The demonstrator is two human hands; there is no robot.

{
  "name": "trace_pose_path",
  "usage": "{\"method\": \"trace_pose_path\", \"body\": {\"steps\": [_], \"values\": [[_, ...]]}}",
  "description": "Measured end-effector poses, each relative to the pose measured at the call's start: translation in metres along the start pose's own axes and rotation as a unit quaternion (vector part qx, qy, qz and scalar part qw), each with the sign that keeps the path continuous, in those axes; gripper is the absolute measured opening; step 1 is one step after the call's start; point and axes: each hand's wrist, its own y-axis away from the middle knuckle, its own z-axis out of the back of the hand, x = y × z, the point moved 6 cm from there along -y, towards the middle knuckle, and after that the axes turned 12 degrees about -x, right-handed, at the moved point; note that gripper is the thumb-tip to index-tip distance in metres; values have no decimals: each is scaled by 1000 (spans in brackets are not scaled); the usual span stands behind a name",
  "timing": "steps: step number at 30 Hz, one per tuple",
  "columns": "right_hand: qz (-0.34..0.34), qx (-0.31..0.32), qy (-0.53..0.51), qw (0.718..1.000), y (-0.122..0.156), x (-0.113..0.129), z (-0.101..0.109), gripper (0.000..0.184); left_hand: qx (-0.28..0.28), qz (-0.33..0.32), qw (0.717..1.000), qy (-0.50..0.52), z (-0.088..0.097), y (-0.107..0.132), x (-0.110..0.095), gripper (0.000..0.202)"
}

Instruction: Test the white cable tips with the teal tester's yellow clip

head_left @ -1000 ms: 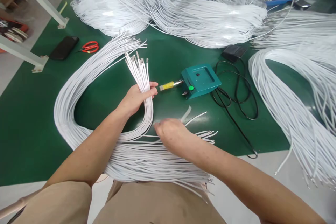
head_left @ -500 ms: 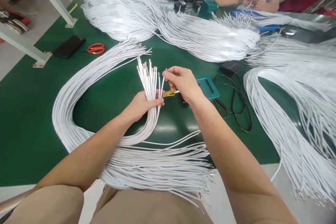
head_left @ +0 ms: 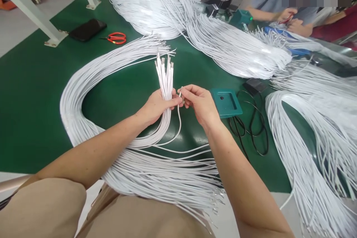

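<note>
My left hand point(head_left: 156, 107) is closed around an upright bunch of white cables point(head_left: 165, 78) with bare metal tips at the top. Its thumb lies across the front of the bunch. Just to the right, my right hand point(head_left: 201, 105) pinches the end of a single white cable point(head_left: 180, 121) against the left fingertips. That cable hangs apart from the bunch and curves down to the table. Whether a small tool sits between the fingers cannot be made out. Below the bunch the cables loop round to the left over the green table point(head_left: 122, 93).
Red-handled scissors point(head_left: 116, 38) and a black flat case point(head_left: 87, 29) lie at the upper left. A teal tray-like device point(head_left: 227, 103) and black cords point(head_left: 252, 134) are right of my hands. Large white cable heaps point(head_left: 237, 44) lie behind. A co-worker's hands point(head_left: 292, 22) are across the table.
My right hand has lowered, bringing the single cable's end down to the left fingertips; the cable now bows away from the bunch. The yellow tool behind my fingers no longer shows. The view has shifted.
</note>
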Motion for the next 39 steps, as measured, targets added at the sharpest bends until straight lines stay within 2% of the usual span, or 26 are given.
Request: {"method": "trace_pose_path", "body": {"steps": [5, 8, 12, 15, 19, 24, 28, 35, 39], "values": [[-76, -3, -83, 994, 3, -9, -2, 16, 3, -8, 1000, -24, -2, 3, -3, 29], [-110, 13, -114, 987, 5, -12, -6, 20, -4, -24, 998, -51, -1, 4, -4, 25], [-105, 21, -91, 990, 0, -8, -6, 24, 12, -32, 998, -58, -3, 6, -4, 23], [-100, 13, -69, 993, -5, -3, -5, 34, 25, -35, 996, -77, -4, 7, -3, 22], [-105, 29, -35, 993, -2, 1, -6, 32, 41, -56, 992, -105, -7, 9, -5, 19], [-138, 72, -99, 983, 5, -6, -5, 36, 37, -51, 993, -103, -6, 10, -6, 22], [-145, 83, -136, 976, 8, -12, -1, 36, 25, -52, 992, -112, -5, 10, -6, 22], [-102, 27, -116, 988, 12, -10, 8, 30, 17, -70, 989, -130, -5, 10, -10, 21], [-100, 7, -101, 990, 9, -9, 8, 40, 9, -78, 985, -153, -4, 10, -11, 23]]}}
